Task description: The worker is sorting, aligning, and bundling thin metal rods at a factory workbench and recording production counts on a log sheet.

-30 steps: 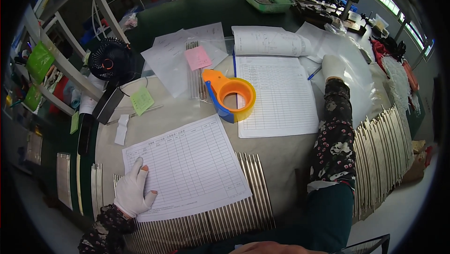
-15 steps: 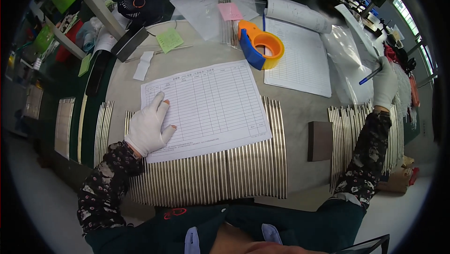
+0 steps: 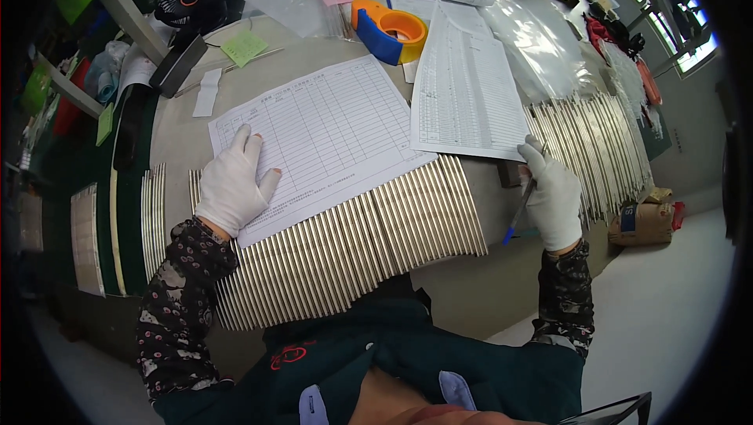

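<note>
White cloth gloves on both hands (image 3: pixel 232 186), dark floral-patterned sleeves (image 3: pixel 179 299), dark green jacket (image 3: pixel 376 354)

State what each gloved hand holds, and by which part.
The right hand grips a blue pen near its upper end. The left hand holds nothing; it lies flat on a sheet.

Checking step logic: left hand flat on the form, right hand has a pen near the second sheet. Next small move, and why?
Probably bring the pen in the right hand over to the ruled form: the left hand already pins that form flat, and the pen sits off it, at the second sheet's corner.
</note>
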The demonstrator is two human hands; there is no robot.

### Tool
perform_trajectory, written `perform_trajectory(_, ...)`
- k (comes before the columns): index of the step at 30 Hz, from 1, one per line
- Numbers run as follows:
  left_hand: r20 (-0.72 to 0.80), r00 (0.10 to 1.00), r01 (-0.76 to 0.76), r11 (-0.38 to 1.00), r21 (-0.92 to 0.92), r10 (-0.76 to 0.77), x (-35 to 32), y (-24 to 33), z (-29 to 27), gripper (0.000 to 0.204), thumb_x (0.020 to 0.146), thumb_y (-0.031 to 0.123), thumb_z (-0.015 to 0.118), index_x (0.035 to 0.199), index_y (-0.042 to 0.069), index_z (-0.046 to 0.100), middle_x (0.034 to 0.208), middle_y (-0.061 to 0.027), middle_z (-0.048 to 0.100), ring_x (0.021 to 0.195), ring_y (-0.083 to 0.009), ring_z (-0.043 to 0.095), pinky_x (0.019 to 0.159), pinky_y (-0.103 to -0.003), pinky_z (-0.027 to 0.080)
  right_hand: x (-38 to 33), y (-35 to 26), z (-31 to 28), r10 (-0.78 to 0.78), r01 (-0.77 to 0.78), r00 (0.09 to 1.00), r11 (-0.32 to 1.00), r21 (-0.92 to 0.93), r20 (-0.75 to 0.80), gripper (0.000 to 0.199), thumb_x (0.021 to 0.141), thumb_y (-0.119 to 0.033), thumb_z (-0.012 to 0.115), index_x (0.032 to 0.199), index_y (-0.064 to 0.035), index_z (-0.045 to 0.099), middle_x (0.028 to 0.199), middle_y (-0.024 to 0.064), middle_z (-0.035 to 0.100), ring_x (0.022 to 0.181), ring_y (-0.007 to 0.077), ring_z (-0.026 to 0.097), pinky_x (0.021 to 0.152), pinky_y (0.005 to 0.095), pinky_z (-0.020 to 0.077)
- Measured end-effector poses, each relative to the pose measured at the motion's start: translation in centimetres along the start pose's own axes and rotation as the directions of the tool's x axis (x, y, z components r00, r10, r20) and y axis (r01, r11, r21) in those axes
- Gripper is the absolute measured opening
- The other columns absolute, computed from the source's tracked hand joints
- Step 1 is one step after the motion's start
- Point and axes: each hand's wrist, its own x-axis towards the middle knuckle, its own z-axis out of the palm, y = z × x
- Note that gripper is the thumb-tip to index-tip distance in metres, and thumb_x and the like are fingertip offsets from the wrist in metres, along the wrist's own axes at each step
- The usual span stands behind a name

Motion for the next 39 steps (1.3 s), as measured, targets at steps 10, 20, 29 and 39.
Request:
perform_trajectory(10, -0.09, 0.994, -0.067, 0.998, 0.001, 0.067, 0.2, -0.2, 1.0, 0.055, 0.071, 0.026, 0.063, 0.112, -0.008, 0.047, 0.123, -0.0278, 0.044, 0.094, -0.0368, 0.057, 0.078, -0.039, 0.049, -4.1, -3.5, 4.8, -0.043, 0.114, 0.955, 0.967, 0.229, -0.292, 0.033, 0.063, 0.004, 0.061, 0.094, -0.0069, 0.055, 0.06, 0.0004, 0.05, 0.048, 0.018, 0.049, 0.045, 0.0284, 0.0393)
perform_trajectory(20, -0.041, 0.999, -0.027, 1.0, -0.001, 0.027, 0.2, 0.0, 0.8, 0.057, 0.07, 0.021, 0.062, 0.116, -0.009, 0.047, 0.127, -0.0263, 0.042, 0.1, -0.0366, 0.055, 0.085, -0.037, 0.046, -4.2, -3.1, 5.2, 0.06, 0.036, 0.967, 0.929, 0.368, -0.247, 0.024, 0.065, 0.001, 0.061, 0.088, -0.0067, 0.057, 0.056, 0.0025, 0.048, 0.046, 0.0199, 0.048, 0.045, 0.0294, 0.0387)
perform_trajectory(29, 0.0, 1.0, 0.003, 1.0, 0.02, -0.003, 0.1, 0.3, 0.6, 0.059, 0.068, 0.021, 0.062, 0.116, -0.009, 0.047, 0.129, -0.0252, 0.041, 0.099, -0.0357, 0.055, 0.083, -0.037, 0.047, -4.3, -2.9, 5.1, 0.054, 0.036, 0.973, 0.925, 0.378, -0.225, 0.022, 0.066, 0.0, 0.062, 0.086, -0.0068, 0.057, 0.056, 0.0022, 0.048, 0.045, 0.0197, 0.046, 0.043, 0.03, 0.0365)
perform_trajectory(39, 0.015, 0.999, 0.029, 0.999, -0.017, -0.029, 0.0, 0.3, 0.5, 0.055, 0.073, 0.02, 0.057, 0.12, -0.005, 0.044, 0.13, -0.022, 0.042, 0.103, -0.0366, 0.052, 0.088, -0.038, 0.042, -4.1, -2.7, 5.1, 0.065, 0.021, 0.979, 0.91, 0.414, -0.191, 0.024, 0.064, 0.001, 0.061, 0.086, -0.0072, 0.057, 0.056, 0.0016, 0.047, 0.045, 0.0196, 0.047, 0.044, 0.0298, 0.0373)
